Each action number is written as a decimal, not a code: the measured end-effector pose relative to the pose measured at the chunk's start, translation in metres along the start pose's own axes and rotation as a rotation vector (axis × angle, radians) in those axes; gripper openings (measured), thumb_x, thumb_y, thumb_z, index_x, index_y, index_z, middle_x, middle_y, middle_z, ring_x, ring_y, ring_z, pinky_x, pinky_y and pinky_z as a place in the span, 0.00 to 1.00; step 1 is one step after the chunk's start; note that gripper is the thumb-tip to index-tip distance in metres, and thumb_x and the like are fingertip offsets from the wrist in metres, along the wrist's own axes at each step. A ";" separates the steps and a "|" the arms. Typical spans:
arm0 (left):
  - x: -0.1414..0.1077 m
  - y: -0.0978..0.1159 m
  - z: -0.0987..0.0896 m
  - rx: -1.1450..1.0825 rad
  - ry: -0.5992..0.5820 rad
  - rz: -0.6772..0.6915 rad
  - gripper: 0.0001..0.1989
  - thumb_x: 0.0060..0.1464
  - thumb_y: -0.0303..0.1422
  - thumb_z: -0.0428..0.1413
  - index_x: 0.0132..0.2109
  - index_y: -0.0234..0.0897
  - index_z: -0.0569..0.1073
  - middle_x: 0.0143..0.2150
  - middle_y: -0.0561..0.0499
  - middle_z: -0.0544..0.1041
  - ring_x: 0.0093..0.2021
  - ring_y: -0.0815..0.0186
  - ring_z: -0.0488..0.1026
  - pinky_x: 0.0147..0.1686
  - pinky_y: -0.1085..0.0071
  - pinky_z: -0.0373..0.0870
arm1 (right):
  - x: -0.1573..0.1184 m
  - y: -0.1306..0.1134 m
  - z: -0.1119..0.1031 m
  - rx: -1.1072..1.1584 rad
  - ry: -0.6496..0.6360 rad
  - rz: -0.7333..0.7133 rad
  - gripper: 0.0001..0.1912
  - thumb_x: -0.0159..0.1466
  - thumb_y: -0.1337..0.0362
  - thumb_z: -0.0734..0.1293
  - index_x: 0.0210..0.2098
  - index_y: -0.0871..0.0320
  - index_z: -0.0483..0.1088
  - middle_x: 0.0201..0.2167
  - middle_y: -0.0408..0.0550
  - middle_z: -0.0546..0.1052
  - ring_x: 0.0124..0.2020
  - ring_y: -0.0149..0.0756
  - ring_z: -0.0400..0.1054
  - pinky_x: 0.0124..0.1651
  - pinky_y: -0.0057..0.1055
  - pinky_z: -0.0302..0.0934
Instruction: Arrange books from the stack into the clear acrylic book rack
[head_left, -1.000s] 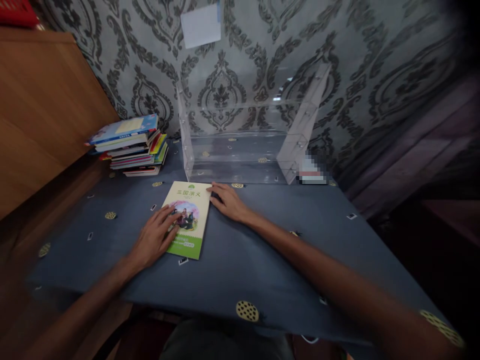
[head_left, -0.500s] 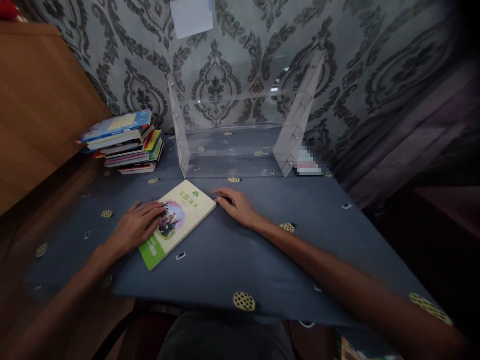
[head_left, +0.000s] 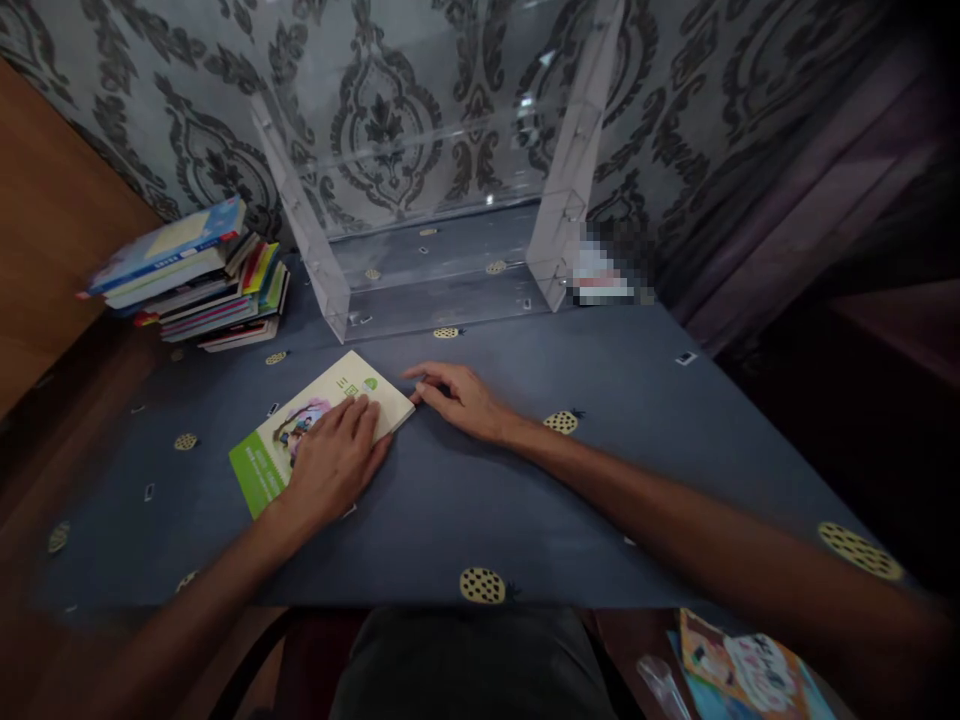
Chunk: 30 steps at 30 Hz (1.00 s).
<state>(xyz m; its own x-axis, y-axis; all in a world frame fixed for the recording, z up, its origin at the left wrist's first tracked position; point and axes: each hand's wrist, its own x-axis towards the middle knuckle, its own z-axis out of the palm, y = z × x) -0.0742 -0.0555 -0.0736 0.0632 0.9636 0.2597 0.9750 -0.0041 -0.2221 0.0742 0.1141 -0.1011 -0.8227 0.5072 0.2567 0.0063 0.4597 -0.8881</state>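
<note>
While flat, the book (head_left: 300,420) points forward-right.

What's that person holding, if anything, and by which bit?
The left grip lies on the pale book, thumb by its long edge; whether it holds firmly can't be told. The right grip, by the book's top corner, shows nothing held.

light: dim throughout. glare: small white glints on the clear rack (head_left: 570,190). shadow: soft, under the right hand (head_left: 461,400), before the rack. blur: curtain (head_left: 810,240), well right of the rack, smeared, dark. pixelated patch (head_left: 604,272): just right of it.
</note>
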 end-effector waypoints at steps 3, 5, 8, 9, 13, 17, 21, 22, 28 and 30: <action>0.000 -0.001 0.000 0.024 0.025 0.015 0.18 0.68 0.35 0.47 0.56 0.29 0.73 0.55 0.34 0.78 0.57 0.51 0.75 0.53 0.57 0.75 | 0.000 0.000 0.000 0.026 0.019 0.010 0.15 0.68 0.68 0.62 0.52 0.58 0.74 0.34 0.47 0.82 0.36 0.34 0.74 0.40 0.30 0.62; 0.000 -0.001 0.001 0.035 0.047 0.036 0.17 0.69 0.34 0.46 0.55 0.29 0.73 0.54 0.35 0.79 0.56 0.51 0.76 0.52 0.57 0.76 | -0.001 -0.001 0.000 0.053 0.022 0.022 0.15 0.68 0.68 0.62 0.51 0.59 0.74 0.34 0.47 0.82 0.36 0.34 0.74 0.40 0.30 0.63; 0.001 -0.002 0.001 0.039 0.081 0.064 0.17 0.68 0.32 0.46 0.53 0.28 0.74 0.52 0.36 0.80 0.54 0.52 0.78 0.51 0.58 0.77 | -0.001 -0.003 -0.001 0.085 0.015 0.029 0.15 0.68 0.68 0.61 0.51 0.60 0.74 0.34 0.48 0.82 0.36 0.34 0.75 0.39 0.30 0.63; 0.001 -0.002 0.001 0.036 0.086 0.066 0.16 0.68 0.31 0.46 0.53 0.28 0.74 0.51 0.36 0.81 0.53 0.52 0.78 0.51 0.58 0.77 | -0.001 -0.003 -0.001 0.086 0.014 0.029 0.15 0.68 0.67 0.61 0.51 0.60 0.74 0.34 0.47 0.82 0.36 0.35 0.75 0.39 0.30 0.63; 0.001 -0.002 0.002 0.011 0.088 0.051 0.16 0.68 0.31 0.46 0.53 0.29 0.75 0.51 0.37 0.81 0.54 0.53 0.78 0.51 0.59 0.77 | -0.001 -0.003 -0.002 0.083 0.025 0.031 0.15 0.68 0.67 0.61 0.51 0.59 0.74 0.33 0.47 0.82 0.37 0.35 0.75 0.39 0.30 0.63; 0.001 -0.003 0.003 -0.001 0.081 0.044 0.16 0.68 0.31 0.46 0.54 0.29 0.74 0.51 0.37 0.81 0.54 0.52 0.78 0.50 0.57 0.77 | -0.001 -0.003 -0.001 0.077 0.043 0.021 0.15 0.68 0.67 0.61 0.51 0.60 0.74 0.32 0.46 0.82 0.32 0.33 0.72 0.37 0.30 0.62; 0.001 -0.002 0.002 -0.002 0.063 0.038 0.16 0.68 0.31 0.46 0.54 0.30 0.74 0.52 0.37 0.80 0.54 0.52 0.77 0.50 0.57 0.77 | -0.002 -0.006 -0.001 0.042 0.086 0.031 0.16 0.68 0.67 0.61 0.52 0.60 0.74 0.31 0.45 0.81 0.26 0.30 0.66 0.33 0.29 0.59; 0.001 -0.002 0.002 -0.007 0.053 0.033 0.16 0.68 0.31 0.46 0.54 0.30 0.74 0.52 0.37 0.80 0.54 0.51 0.77 0.51 0.57 0.77 | -0.003 -0.006 -0.001 0.038 0.103 0.032 0.16 0.69 0.67 0.60 0.53 0.60 0.73 0.32 0.45 0.82 0.25 0.30 0.66 0.32 0.28 0.58; 0.001 0.003 0.001 -0.053 -0.005 -0.031 0.17 0.68 0.34 0.46 0.57 0.34 0.73 0.56 0.36 0.78 0.58 0.51 0.75 0.55 0.54 0.76 | -0.009 -0.008 0.000 -0.067 0.125 -0.136 0.16 0.70 0.65 0.59 0.53 0.58 0.73 0.36 0.48 0.82 0.38 0.37 0.72 0.44 0.35 0.65; 0.001 0.005 0.000 -0.022 -0.021 -0.033 0.17 0.68 0.35 0.47 0.56 0.32 0.73 0.57 0.35 0.78 0.58 0.51 0.75 0.54 0.56 0.76 | -0.010 -0.007 0.002 -0.187 0.067 -0.209 0.15 0.70 0.66 0.60 0.51 0.57 0.75 0.38 0.50 0.81 0.43 0.41 0.72 0.50 0.40 0.65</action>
<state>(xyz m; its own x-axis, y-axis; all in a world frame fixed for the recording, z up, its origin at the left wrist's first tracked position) -0.0692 -0.0549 -0.0744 0.0263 0.9687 0.2468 0.9809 0.0226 -0.1933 0.0813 0.1045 -0.0985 -0.7776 0.4320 0.4568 -0.0495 0.6823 -0.7294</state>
